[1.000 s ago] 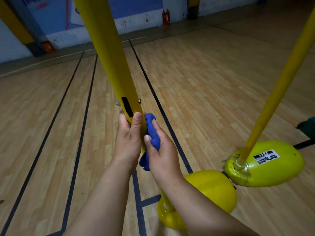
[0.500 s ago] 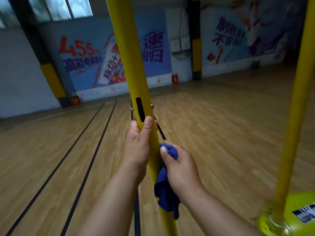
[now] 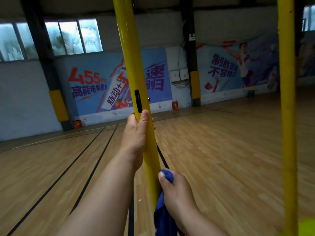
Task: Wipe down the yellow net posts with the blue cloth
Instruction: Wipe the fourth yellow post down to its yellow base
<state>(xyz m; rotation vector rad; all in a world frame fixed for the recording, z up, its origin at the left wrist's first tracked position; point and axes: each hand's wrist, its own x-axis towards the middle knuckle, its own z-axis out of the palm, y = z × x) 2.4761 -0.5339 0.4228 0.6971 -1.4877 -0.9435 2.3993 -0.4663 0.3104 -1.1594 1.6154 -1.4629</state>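
Head view, wooden gym floor (image 3: pixel 221 159), mural wall (image 3: pixel 95 86), left hand (image 3: pixel 136 133) gripping yellow post (image 3: pixel 131 57), right hand (image 3: pixel 177 189) clutching blue cloth (image 3: pixel 162 217)

Open floor (image 3: pixel 221 159) btwn near post (image 3: pixel 131 65) & 2nd post (image 3: pixel 286 99); left side open too.

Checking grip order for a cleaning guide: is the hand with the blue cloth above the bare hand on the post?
No, the right hand with the blue cloth sits below the left hand.
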